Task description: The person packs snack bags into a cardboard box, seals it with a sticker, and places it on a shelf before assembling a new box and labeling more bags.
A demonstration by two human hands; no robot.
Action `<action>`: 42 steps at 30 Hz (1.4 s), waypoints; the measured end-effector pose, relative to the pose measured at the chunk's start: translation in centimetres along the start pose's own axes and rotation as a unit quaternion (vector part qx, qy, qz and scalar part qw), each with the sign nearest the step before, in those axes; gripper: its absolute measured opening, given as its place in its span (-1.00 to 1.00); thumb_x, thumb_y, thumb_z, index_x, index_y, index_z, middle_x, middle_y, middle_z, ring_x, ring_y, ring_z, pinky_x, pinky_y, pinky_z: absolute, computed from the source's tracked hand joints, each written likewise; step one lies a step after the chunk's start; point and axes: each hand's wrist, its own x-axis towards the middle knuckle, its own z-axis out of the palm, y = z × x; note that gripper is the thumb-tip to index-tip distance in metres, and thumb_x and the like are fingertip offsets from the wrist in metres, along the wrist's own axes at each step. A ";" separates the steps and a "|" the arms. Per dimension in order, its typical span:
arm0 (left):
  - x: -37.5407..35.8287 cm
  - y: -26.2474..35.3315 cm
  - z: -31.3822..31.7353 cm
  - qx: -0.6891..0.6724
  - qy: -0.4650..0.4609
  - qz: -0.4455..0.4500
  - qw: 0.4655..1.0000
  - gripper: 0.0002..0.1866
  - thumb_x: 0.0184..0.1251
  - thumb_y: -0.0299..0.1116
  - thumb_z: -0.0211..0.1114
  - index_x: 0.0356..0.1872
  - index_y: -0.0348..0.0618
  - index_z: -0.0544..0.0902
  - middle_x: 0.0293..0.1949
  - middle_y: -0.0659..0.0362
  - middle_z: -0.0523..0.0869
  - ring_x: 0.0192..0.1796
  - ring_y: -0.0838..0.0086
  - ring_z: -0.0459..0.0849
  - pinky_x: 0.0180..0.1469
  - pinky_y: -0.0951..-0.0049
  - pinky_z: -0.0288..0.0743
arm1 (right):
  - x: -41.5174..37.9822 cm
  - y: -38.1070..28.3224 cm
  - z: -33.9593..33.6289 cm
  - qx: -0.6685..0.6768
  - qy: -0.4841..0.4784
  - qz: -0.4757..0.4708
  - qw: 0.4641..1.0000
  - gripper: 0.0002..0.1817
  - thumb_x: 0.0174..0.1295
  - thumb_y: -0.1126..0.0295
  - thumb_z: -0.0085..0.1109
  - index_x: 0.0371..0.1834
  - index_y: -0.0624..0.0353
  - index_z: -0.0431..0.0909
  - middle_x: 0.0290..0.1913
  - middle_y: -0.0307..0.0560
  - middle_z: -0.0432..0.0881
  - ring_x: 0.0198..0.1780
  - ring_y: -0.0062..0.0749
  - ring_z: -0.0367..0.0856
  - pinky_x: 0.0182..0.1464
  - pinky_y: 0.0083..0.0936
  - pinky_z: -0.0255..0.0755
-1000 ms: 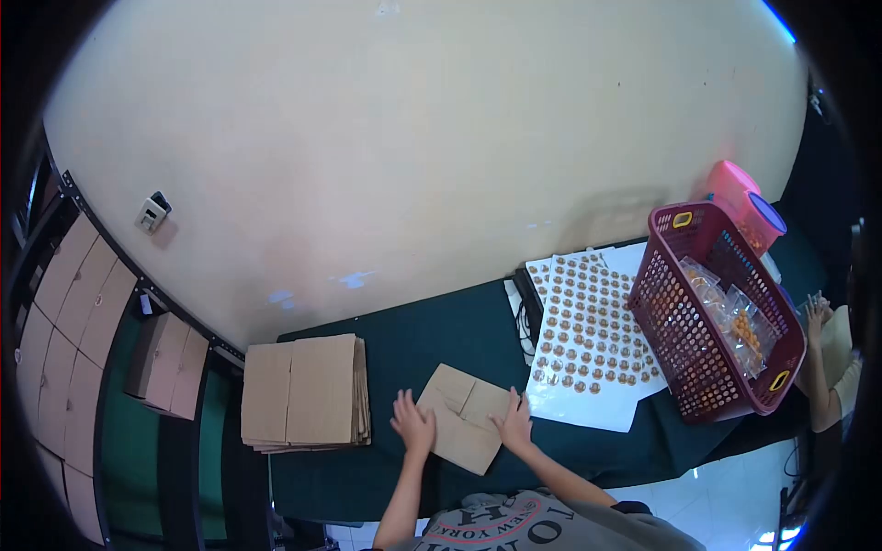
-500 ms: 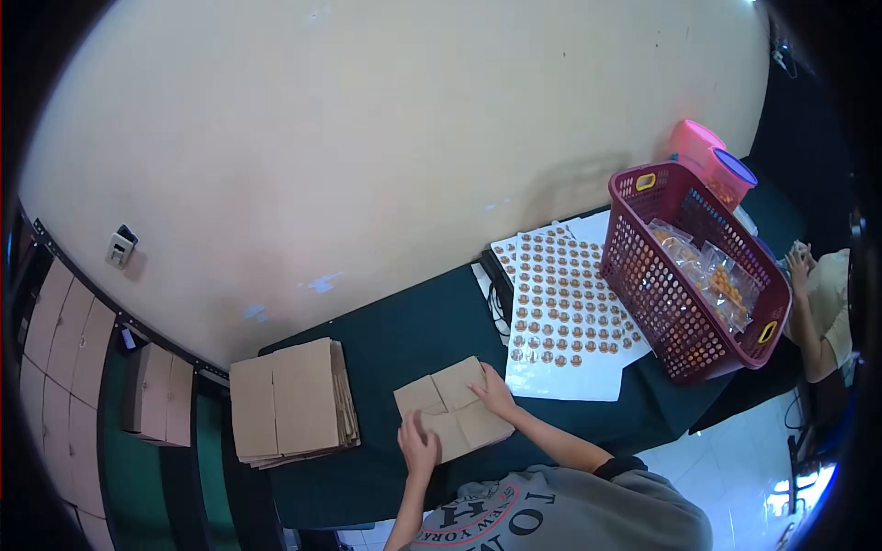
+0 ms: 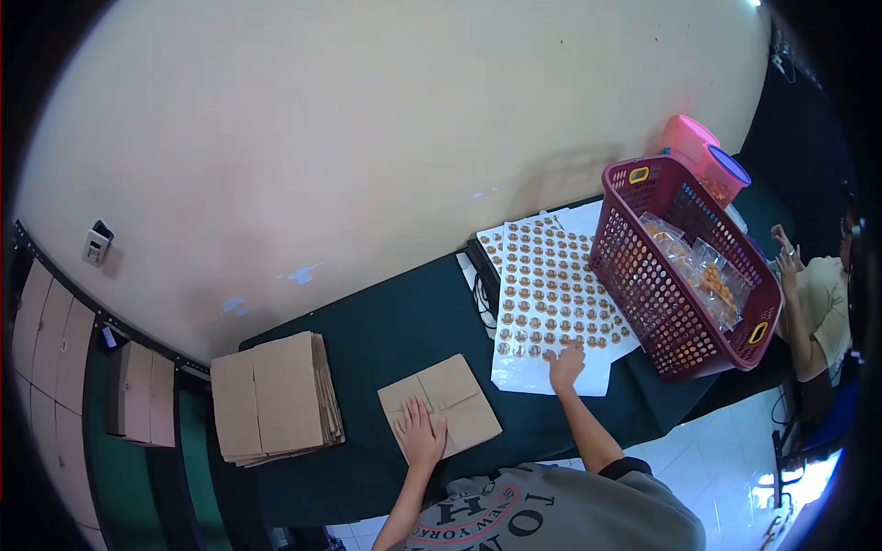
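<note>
A folded brown cardboard box (image 3: 464,386) lies flat on the dark green cloth in front of me. Spread across its near left part is my left hand (image 3: 421,436), palm down with the fingers apart. My right hand (image 3: 566,367) is at the lower edge of the printed rows on a white sheet of round brown stickers (image 3: 542,294). Its thumb and fingertips are apart and touch or hover over the bottom stickers; nothing shows clearly between them.
A stack of flattened cardboard boxes (image 3: 276,395) stands to the left. On the right, a maroon plastic basket (image 3: 657,294) holds bagged snacks (image 3: 712,275). Behind it are pink tubs (image 3: 689,142). Another person (image 3: 818,303) sits at the far right.
My right hand has left the box and moved right onto the sticker sheet. My left hand has slid from the box's near edge to lie flat on top.
</note>
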 end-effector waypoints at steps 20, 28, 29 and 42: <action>0.3 1.0 -1.1 -0.035 0.004 -0.035 0.999 -0.10 0.00 0.10 0.24 0.33 -0.19 0.16 0.37 0.05 0.16 0.43 0.19 0.01 0.36 0.00 -0.27 | -0.8 4.1 2.9 0.036 0.038 -0.036 0.998 -0.62 -0.02 0.53 0.25 -0.10 0.32 0.40 -0.10 0.09 0.38 -0.03 -0.01 0.36 -0.01 -0.23 0.30; 0.4 1.0 -1.3 -0.028 0.007 -0.040 0.999 -0.11 0.01 0.14 0.20 0.32 -0.19 0.19 0.35 0.07 0.20 0.42 0.21 0.03 0.36 -0.01 -0.24 | 0.1 4.1 2.7 0.056 0.024 -0.012 0.998 -0.68 -0.08 0.52 0.28 -0.25 0.26 0.40 -0.19 0.06 0.40 -0.09 -0.02 0.38 -0.06 -0.24 0.30; 0.6 1.0 -1.2 -0.028 0.010 -0.040 0.999 -0.11 0.01 0.14 0.20 0.32 -0.19 0.19 0.35 0.07 0.20 0.42 0.21 0.03 0.36 -0.01 -0.24 | 0.2 4.0 2.8 0.056 0.023 0.006 0.998 -0.69 -0.08 0.50 0.29 -0.27 0.24 0.39 -0.21 0.04 0.41 -0.11 -0.03 0.39 -0.07 -0.24 0.31; 0.3 0.5 -0.8 -0.031 0.005 -0.017 0.999 -0.15 0.06 0.16 0.17 0.32 -0.15 0.21 0.37 0.04 0.14 0.43 0.15 0.00 0.34 -0.07 -0.27 | 2.1 6.1 5.2 0.130 0.051 0.065 0.988 -0.81 -0.02 0.37 0.19 -0.58 0.26 0.44 -0.58 -0.12 0.43 -0.52 -0.36 0.38 -0.37 -0.36 0.31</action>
